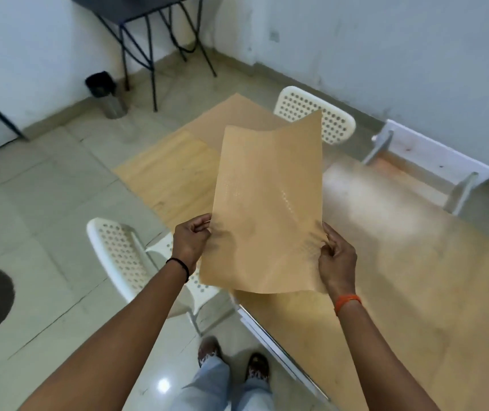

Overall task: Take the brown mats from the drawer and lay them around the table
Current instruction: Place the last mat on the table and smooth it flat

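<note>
I hold a thin tan-brown mat [270, 203] up in front of me, above the near end of the long wooden table [400, 262]. The mat sags and curls at its far edge. My left hand [191, 241] pinches its left side and my right hand [336, 256] pinches its right side, both near the lower end. A second brown mat [234, 117] lies flat at the table's far end, partly hidden behind the one I hold. The drawer is not in view.
A white perforated chair [124, 256] stands at the table's near left and another white chair [323, 117] at its far right. A white bench [433, 161] sits by the right wall. A black folding table [148, 13] and a metal bin [107, 96] stand in the far corner.
</note>
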